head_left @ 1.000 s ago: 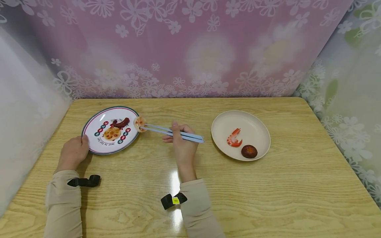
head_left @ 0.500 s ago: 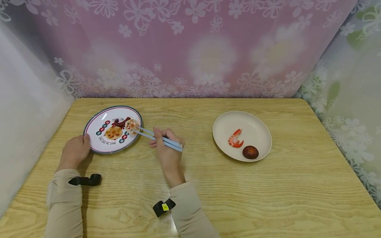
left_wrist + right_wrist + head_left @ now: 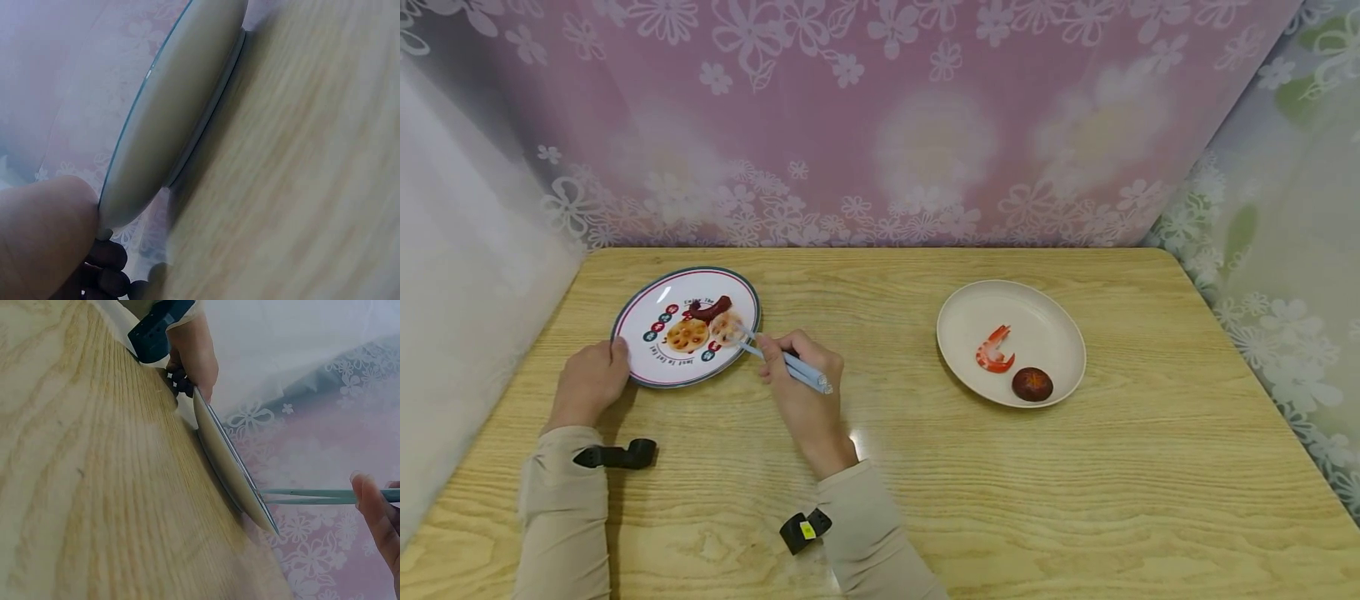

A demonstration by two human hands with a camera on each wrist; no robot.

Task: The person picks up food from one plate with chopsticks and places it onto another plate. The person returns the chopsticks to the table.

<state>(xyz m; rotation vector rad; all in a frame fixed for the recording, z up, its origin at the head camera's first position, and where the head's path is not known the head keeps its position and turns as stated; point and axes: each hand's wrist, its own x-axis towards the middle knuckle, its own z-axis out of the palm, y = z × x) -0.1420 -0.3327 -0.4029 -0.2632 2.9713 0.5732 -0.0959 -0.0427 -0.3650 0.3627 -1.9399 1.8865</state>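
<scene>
My left hand (image 3: 586, 382) pinches the near-left rim of a white plate (image 3: 643, 308) with a blue-and-red border and printed lettering. In the left wrist view the thumb is at the rim and curled fingers show below it. My right hand (image 3: 808, 412) holds a pair of light blue chopsticks (image 3: 806, 372). Their tips reach over the plate's right side, at a pale lotus root slice (image 3: 726, 328). Beside that slice lie a browner lotus root slice (image 3: 687, 336) and a dark red curved sausage (image 3: 711, 308). The right wrist view shows the chopsticks (image 3: 312, 493) running past the plate's rim.
A cream plate (image 3: 962, 308) to the right bears a shrimp (image 3: 995, 350) and a dark brown mushroom cap (image 3: 1032, 384). Both plates stand on a wooden table (image 3: 880, 500). Floral curtains (image 3: 880, 125) hang behind it and at the sides.
My right hand has moved left with the chopsticks, bringing the pale lotus root slice from the plate's right rim onto the plate beside the browner slice. The left hand stays at the rim.
</scene>
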